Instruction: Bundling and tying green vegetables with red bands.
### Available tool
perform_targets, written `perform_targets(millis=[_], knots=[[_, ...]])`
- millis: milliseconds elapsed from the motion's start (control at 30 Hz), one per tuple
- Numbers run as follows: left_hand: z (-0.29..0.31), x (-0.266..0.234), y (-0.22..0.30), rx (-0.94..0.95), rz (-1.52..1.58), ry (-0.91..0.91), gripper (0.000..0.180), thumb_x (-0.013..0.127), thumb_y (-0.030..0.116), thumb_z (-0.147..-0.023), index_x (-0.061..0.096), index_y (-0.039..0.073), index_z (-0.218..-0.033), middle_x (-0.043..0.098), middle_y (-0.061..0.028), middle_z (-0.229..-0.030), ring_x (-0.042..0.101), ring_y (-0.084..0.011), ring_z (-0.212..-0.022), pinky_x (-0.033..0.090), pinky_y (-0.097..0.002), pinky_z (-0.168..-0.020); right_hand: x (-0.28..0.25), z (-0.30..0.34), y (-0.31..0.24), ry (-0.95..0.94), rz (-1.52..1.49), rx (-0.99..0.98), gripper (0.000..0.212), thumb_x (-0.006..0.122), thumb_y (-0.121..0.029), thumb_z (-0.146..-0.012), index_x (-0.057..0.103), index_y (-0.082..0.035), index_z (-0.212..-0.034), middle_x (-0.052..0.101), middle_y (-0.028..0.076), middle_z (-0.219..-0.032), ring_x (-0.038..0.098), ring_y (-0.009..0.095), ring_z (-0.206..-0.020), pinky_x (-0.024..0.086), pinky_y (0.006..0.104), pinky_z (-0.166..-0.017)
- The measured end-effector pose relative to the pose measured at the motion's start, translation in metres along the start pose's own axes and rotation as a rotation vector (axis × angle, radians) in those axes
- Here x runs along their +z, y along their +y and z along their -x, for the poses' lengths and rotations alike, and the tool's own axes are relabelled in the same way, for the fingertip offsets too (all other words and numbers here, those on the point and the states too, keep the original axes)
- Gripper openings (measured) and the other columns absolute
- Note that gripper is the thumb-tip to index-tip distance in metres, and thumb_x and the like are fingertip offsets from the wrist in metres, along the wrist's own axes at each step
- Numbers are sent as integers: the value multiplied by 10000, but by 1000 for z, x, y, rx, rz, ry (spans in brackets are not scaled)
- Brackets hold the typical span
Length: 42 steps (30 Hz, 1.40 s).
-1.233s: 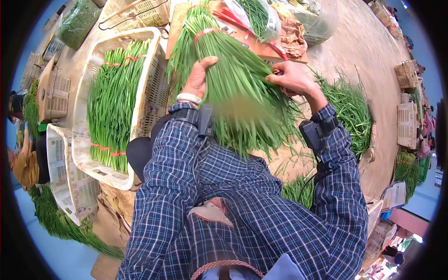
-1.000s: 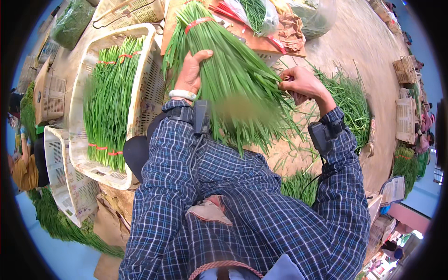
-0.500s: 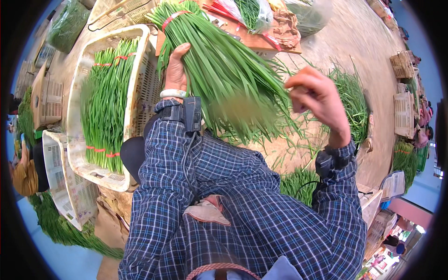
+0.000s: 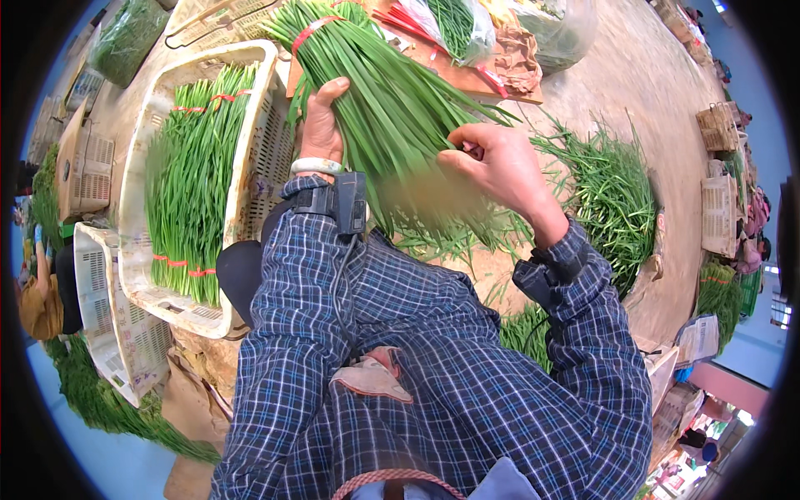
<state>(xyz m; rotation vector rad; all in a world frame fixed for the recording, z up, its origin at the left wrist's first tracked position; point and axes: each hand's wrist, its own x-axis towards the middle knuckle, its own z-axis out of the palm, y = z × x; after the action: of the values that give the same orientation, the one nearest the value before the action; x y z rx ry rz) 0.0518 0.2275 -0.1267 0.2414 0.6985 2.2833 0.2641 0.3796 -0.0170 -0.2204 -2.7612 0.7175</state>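
Note:
My left hand (image 4: 322, 125) is wrapped round a big bunch of green chives (image 4: 392, 100), thumb up along its side. A red band (image 4: 315, 33) ties the bunch near its pale stem ends, at the far left. Its long leaves fan out to the right and toward me. At the right edge of the leaves is my right hand (image 4: 504, 167), fingers curled and thumb pressed against them. Whether a leaf is pinched there is too small to make out. A blurred patch hides some lower leaf tips.
On the left stands a white plastic crate (image 4: 250, 167) of banded chive bunches (image 4: 196, 183). Behind the held bunch, a low wooden board (image 4: 467, 77) bears red strips and a plastic bag of greens (image 4: 454, 29). Loose chives (image 4: 604, 200) lie heaped on the floor at right.
My right hand has moved left and slightly down, from beyond the leaf tips to the bunch's right edge. My left hand keeps its hold on the bunch, nearly still.

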Motion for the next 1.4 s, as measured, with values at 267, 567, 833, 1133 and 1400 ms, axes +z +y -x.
perform_targets(millis=[267,567,833,1133,1400], knots=[[4,13,1,99,-78,27,347,640,31,-788,570,-49,-1119,664,-141,-996,688,-226,-817,619,-350,-718,-15,1,10,-162,-354,346,201,711,-190,-830,665,-54,-972,548,10,-585,539,84,-505,430,256,-502],[3,17,-3,161,-189,74,451,659,12,-759,518,-2,-1187,641,-107,-1001,676,-209,-850,611,-351,-749,1,-11,-9,18,198,-36,139,723,-229,-772,659,-129,-845,601,29,-755,623,268,-725,502,389,-616],[-4,9,-4,163,-206,89,468,681,15,-746,516,10,-1184,631,-91,-991,656,-208,-846,587,-351,-762,29,-9,19,66,-108,135,66,622,-127,-831,648,-79,-795,602,30,-703,599,189,-589,488,320,-554],[-2,24,-10,412,-269,213,504,694,-20,-760,494,59,-1216,611,-78,-1041,645,-214,-897,582,-350,-791,-5,12,45,-193,-836,517,120,655,-169,-876,624,-60,-916,560,-22,-613,546,74,-467,455,217,-451],[4,43,-19,436,-467,88,1147,897,134,-641,113,96,-1477,480,-117,-1303,541,-243,-1145,505,-355,-949,-8,-32,0,-34,129,124,962,771,-617,-644,473,-35,-1351,655,188,-1054,656,298,-952,512,414,-814]])
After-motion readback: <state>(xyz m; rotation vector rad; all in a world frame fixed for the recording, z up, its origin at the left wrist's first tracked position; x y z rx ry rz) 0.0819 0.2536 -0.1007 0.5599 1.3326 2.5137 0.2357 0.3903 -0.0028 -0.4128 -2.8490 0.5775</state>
